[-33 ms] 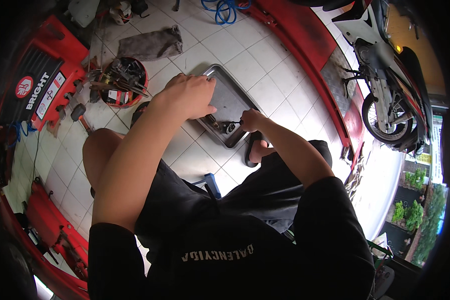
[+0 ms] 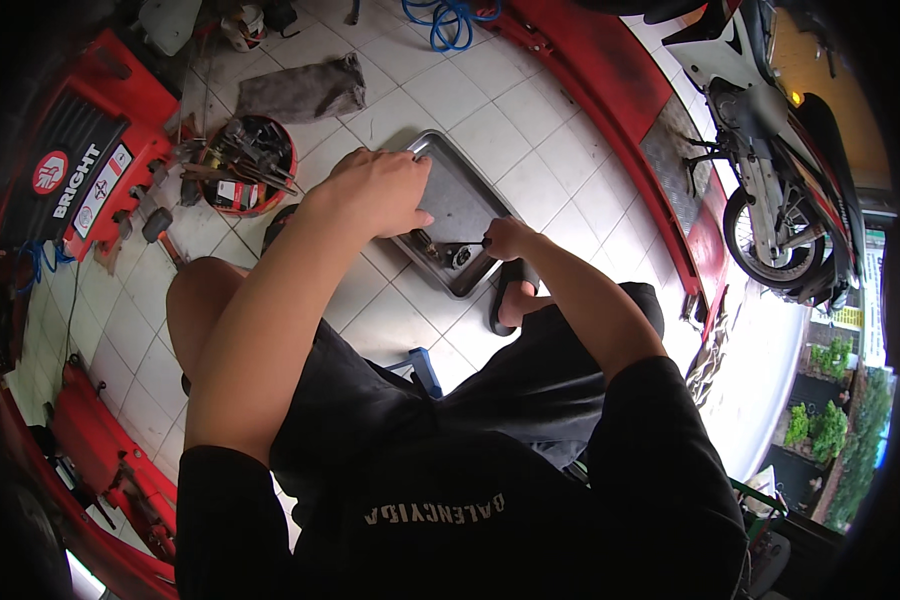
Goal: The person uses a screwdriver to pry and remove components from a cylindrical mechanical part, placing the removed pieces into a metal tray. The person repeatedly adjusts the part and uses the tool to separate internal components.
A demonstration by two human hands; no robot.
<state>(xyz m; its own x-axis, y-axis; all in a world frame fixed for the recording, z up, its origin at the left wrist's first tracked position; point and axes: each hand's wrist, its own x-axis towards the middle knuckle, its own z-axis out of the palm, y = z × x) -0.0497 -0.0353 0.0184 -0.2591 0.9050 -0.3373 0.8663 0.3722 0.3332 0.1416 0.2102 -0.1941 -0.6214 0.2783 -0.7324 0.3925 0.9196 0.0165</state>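
Observation:
A shallow metal tray [image 2: 465, 195] lies on the white tiled floor in front of me. My left hand [image 2: 370, 190] rests palm down on the tray's near left edge, fingers curled; what is under it is hidden. My right hand [image 2: 510, 240] grips a small dark screwdriver-like tool [image 2: 475, 243], with its tip pointing left at a small round metal part [image 2: 460, 257] in the tray's near corner. Another small part [image 2: 425, 240] lies just beside it, near my left thumb.
A red tub of hand tools [image 2: 245, 165] stands left of the tray, with a grey rag [image 2: 300, 90] beyond it. A red tool cabinet [image 2: 90, 160] is at far left. A red lift ramp [image 2: 610, 90] and a motorcycle [image 2: 780, 170] are to the right. My sandalled foot [image 2: 505, 295] is beside the tray.

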